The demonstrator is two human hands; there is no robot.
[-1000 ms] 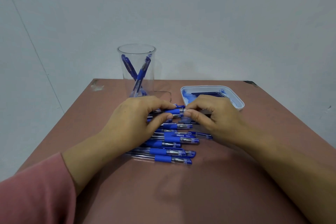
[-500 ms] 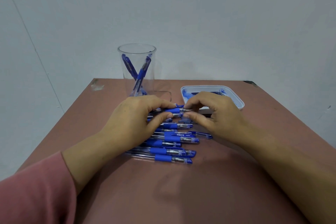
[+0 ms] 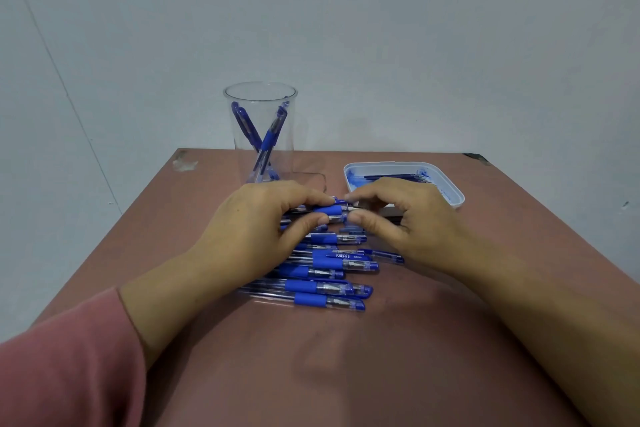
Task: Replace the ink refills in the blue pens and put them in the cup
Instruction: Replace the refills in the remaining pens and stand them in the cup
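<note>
- Blue pens (image 3: 325,298) lie side by side in a row on the brown table (image 3: 346,374), centre
- Left hand (image 3: 256,229) grips one held pen (image 3: 332,210) above the row; right hand (image 3: 408,218) pinches its tip end
- Clear cup (image 3: 289,156), 11 o'clock, contains crossed pens (image 3: 268,142)
- White tray (image 3: 453,199), 1 o'clock, holds refills (image 3: 398,177)

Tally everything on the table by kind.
Clear cup: 1
White tray: 1
Blue pens in the cup: at least 2
Blue pen held by left hand and right hand: 1
Blue pens lying on the table: at least 6
Refills in the tray: uncountable
Total: at least 11
</note>
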